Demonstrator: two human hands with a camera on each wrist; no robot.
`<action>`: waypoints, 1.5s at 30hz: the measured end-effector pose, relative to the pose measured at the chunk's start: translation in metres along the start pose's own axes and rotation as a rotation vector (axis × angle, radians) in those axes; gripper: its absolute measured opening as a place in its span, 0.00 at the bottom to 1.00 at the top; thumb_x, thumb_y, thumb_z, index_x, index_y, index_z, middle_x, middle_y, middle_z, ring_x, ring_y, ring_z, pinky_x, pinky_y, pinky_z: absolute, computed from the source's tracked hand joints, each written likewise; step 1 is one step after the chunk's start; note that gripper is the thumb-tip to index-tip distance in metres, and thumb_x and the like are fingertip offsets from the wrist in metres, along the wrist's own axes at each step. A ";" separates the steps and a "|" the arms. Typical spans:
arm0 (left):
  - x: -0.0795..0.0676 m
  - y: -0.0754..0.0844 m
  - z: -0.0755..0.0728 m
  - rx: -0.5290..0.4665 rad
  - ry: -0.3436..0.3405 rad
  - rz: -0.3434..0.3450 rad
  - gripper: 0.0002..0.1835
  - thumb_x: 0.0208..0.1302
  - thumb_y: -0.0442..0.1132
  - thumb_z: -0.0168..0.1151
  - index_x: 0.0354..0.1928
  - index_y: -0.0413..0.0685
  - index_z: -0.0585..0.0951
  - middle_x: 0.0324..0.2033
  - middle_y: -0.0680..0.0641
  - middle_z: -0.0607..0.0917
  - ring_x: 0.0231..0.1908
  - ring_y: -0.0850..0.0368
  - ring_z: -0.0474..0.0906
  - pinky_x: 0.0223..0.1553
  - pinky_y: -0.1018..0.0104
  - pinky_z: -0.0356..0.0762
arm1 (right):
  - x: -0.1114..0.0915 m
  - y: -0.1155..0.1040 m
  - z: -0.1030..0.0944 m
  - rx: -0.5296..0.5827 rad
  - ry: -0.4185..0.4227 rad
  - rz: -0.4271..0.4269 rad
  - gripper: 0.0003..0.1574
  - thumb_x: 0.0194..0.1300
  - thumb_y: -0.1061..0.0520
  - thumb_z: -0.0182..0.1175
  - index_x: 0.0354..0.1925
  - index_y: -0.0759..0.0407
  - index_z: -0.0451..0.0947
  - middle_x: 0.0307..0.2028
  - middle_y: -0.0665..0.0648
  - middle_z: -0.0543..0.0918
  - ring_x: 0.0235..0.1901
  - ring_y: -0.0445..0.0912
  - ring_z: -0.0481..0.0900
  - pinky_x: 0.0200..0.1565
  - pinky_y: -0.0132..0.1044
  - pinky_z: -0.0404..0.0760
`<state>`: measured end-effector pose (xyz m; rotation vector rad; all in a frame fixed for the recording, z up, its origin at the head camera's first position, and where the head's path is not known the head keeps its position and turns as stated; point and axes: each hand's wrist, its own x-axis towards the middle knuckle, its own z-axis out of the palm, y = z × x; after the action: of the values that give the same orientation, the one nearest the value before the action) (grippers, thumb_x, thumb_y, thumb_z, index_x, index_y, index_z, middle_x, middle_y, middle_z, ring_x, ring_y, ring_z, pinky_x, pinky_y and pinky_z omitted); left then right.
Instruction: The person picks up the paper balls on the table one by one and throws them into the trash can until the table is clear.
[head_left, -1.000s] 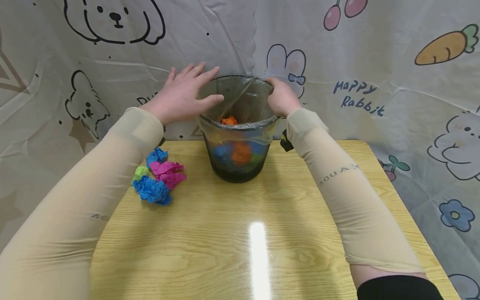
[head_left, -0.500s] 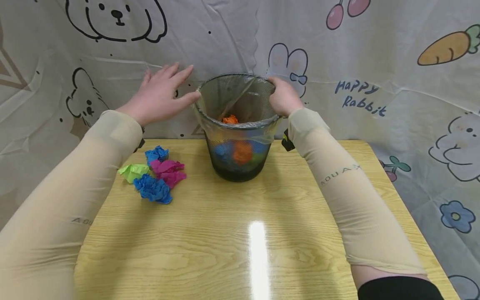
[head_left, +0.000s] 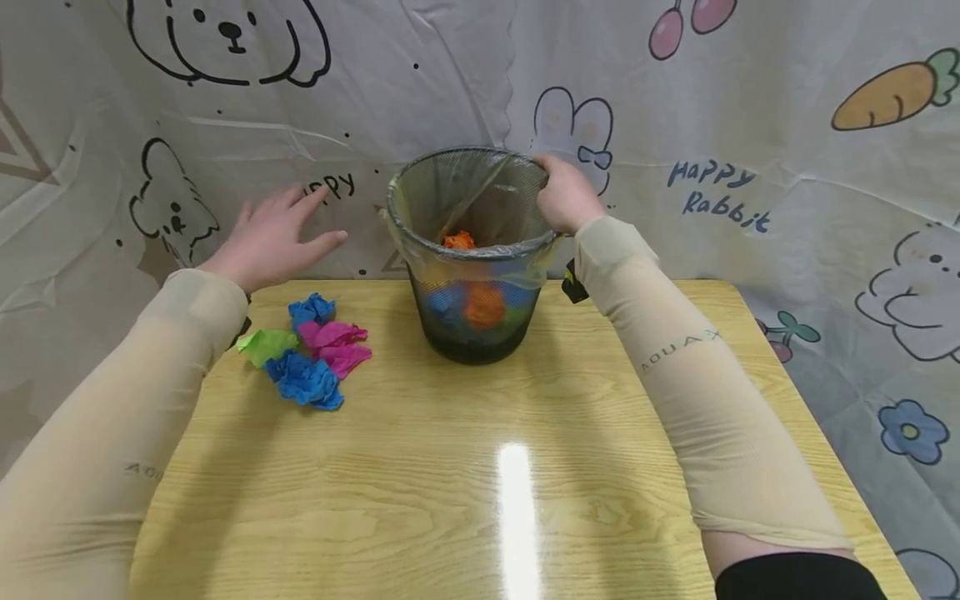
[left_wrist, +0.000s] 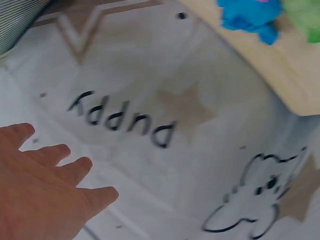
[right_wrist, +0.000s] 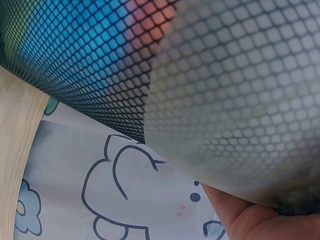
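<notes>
A black mesh wastebasket [head_left: 480, 346] lined with a clear plastic bag [head_left: 517, 267] stands near the table's back edge. Inside it lie crumpled paper balls, with an orange paper ball [head_left: 459, 241] on top. My right hand [head_left: 567, 196] grips the basket's rim on the right side, its fingertips hidden behind the rim. My left hand [head_left: 273, 237] hovers with spread fingers left of the basket, holding nothing, above and behind a small heap. That heap has a blue paper ball [head_left: 305, 379], another blue paper ball [head_left: 312, 309], a magenta crumpled paper [head_left: 337, 347] and a green crumpled paper [head_left: 266, 345].
The wooden table [head_left: 420, 483] carries a bright light reflection at its front. A cloth backdrop [head_left: 457, 75] printed with cartoon drawings hangs right behind the table and along both sides.
My left hand has moved left and down, away from the basket's rim, uncovering the green paper. My right hand has stayed on the rim.
</notes>
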<state>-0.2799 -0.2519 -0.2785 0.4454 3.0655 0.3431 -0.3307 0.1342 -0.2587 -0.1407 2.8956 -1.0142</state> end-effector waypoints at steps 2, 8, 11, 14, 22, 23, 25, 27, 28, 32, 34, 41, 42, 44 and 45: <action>-0.001 -0.009 0.011 -0.005 -0.018 -0.019 0.49 0.74 0.70 0.43 0.83 0.49 0.43 0.78 0.28 0.43 0.76 0.28 0.37 0.67 0.24 0.24 | 0.000 0.000 0.000 0.000 0.000 0.003 0.44 0.73 0.67 0.32 0.83 0.48 0.46 0.80 0.51 0.55 0.70 0.48 0.63 0.58 0.43 0.69; -0.003 -0.036 0.045 -0.031 -0.089 -0.073 0.50 0.73 0.71 0.44 0.83 0.46 0.44 0.78 0.27 0.44 0.75 0.25 0.38 0.65 0.21 0.25 | 0.000 -0.001 0.000 -0.006 0.000 0.003 0.43 0.74 0.66 0.32 0.83 0.48 0.46 0.80 0.51 0.54 0.71 0.48 0.62 0.61 0.44 0.68; -0.006 -0.047 0.062 -0.062 -0.130 -0.114 0.51 0.73 0.70 0.46 0.83 0.46 0.44 0.77 0.25 0.44 0.74 0.23 0.39 0.65 0.20 0.27 | 0.001 -0.001 0.001 -0.006 -0.002 0.004 0.43 0.74 0.66 0.32 0.83 0.47 0.46 0.80 0.50 0.53 0.72 0.48 0.61 0.61 0.45 0.69; -0.008 -0.056 0.078 -0.077 -0.154 -0.141 0.51 0.74 0.69 0.47 0.83 0.45 0.43 0.76 0.23 0.45 0.73 0.21 0.42 0.65 0.20 0.34 | 0.001 -0.002 0.001 -0.004 -0.001 0.007 0.43 0.74 0.66 0.33 0.83 0.47 0.47 0.80 0.50 0.54 0.73 0.46 0.60 0.64 0.43 0.67; -0.005 -0.062 0.106 -0.145 -0.183 -0.180 0.49 0.76 0.64 0.48 0.81 0.40 0.44 0.75 0.21 0.43 0.72 0.18 0.44 0.68 0.26 0.46 | 0.000 -0.002 0.001 0.003 -0.001 0.013 0.44 0.73 0.68 0.33 0.83 0.47 0.47 0.80 0.49 0.54 0.74 0.46 0.59 0.67 0.42 0.65; -0.004 -0.063 0.109 -0.156 -0.186 -0.191 0.49 0.75 0.65 0.48 0.82 0.40 0.43 0.75 0.21 0.43 0.72 0.18 0.43 0.68 0.26 0.46 | 0.000 -0.002 0.001 0.002 0.000 0.011 0.44 0.73 0.68 0.33 0.83 0.47 0.47 0.80 0.49 0.54 0.74 0.45 0.58 0.67 0.42 0.64; 0.000 -0.066 0.114 -0.172 -0.194 -0.213 0.49 0.75 0.65 0.47 0.82 0.41 0.41 0.76 0.22 0.40 0.72 0.18 0.42 0.68 0.25 0.45 | 0.000 -0.002 0.000 0.007 -0.001 0.015 0.45 0.73 0.68 0.33 0.83 0.46 0.47 0.80 0.49 0.54 0.74 0.45 0.57 0.67 0.42 0.64; 0.002 -0.067 0.118 -0.187 -0.205 -0.230 0.48 0.76 0.62 0.47 0.82 0.41 0.40 0.76 0.22 0.38 0.71 0.17 0.42 0.68 0.25 0.45 | 0.000 -0.003 0.000 0.010 0.000 0.017 0.43 0.74 0.67 0.33 0.83 0.46 0.47 0.80 0.49 0.54 0.74 0.45 0.58 0.67 0.42 0.65; 0.004 -0.067 0.121 -0.193 -0.210 -0.238 0.48 0.76 0.62 0.47 0.81 0.41 0.39 0.75 0.22 0.37 0.71 0.16 0.42 0.67 0.25 0.45 | 0.000 -0.002 0.000 0.009 0.002 0.017 0.43 0.74 0.67 0.33 0.83 0.47 0.47 0.80 0.49 0.54 0.75 0.45 0.57 0.67 0.42 0.64; 0.008 -0.069 0.129 -0.210 -0.249 -0.244 0.47 0.77 0.59 0.48 0.81 0.38 0.40 0.74 0.20 0.35 0.71 0.16 0.40 0.67 0.24 0.44 | 0.000 -0.002 0.000 0.006 0.002 0.016 0.44 0.73 0.67 0.33 0.83 0.47 0.47 0.80 0.49 0.55 0.74 0.45 0.59 0.65 0.42 0.66; 0.009 -0.069 0.133 -0.207 -0.277 -0.239 0.47 0.77 0.59 0.48 0.80 0.36 0.41 0.74 0.19 0.37 0.71 0.16 0.40 0.67 0.25 0.44 | 0.000 -0.002 0.000 0.002 0.002 0.017 0.44 0.73 0.67 0.33 0.83 0.47 0.47 0.80 0.49 0.55 0.73 0.45 0.60 0.64 0.42 0.67; 0.011 -0.065 0.141 -0.204 -0.348 -0.239 0.48 0.76 0.61 0.47 0.80 0.35 0.44 0.74 0.18 0.44 0.72 0.19 0.42 0.68 0.26 0.46 | -0.001 -0.001 -0.001 0.007 0.002 0.031 0.43 0.74 0.67 0.33 0.83 0.46 0.47 0.79 0.49 0.56 0.66 0.48 0.65 0.60 0.42 0.68; 0.011 -0.065 0.141 -0.200 -0.350 -0.237 0.47 0.76 0.60 0.48 0.80 0.35 0.44 0.73 0.19 0.45 0.72 0.19 0.43 0.68 0.27 0.47 | -0.001 -0.001 -0.001 0.005 0.000 0.031 0.43 0.74 0.67 0.33 0.83 0.46 0.47 0.79 0.49 0.56 0.66 0.48 0.65 0.59 0.42 0.69; 0.011 -0.063 0.141 -0.193 -0.357 -0.231 0.46 0.76 0.59 0.48 0.80 0.35 0.45 0.73 0.19 0.48 0.72 0.20 0.45 0.69 0.28 0.48 | 0.000 -0.001 -0.001 0.004 0.001 0.027 0.43 0.74 0.67 0.33 0.83 0.46 0.47 0.80 0.50 0.55 0.65 0.48 0.65 0.58 0.42 0.69; 0.010 -0.062 0.141 -0.191 -0.359 -0.229 0.46 0.77 0.59 0.48 0.80 0.35 0.46 0.73 0.19 0.49 0.72 0.20 0.46 0.69 0.29 0.49 | 0.000 -0.001 -0.001 0.001 0.001 0.026 0.43 0.74 0.67 0.33 0.83 0.47 0.47 0.80 0.50 0.55 0.66 0.48 0.65 0.59 0.42 0.69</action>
<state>-0.2991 -0.2768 -0.4299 0.1274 2.6664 0.4808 -0.3302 0.1338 -0.2575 -0.1026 2.8897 -1.0112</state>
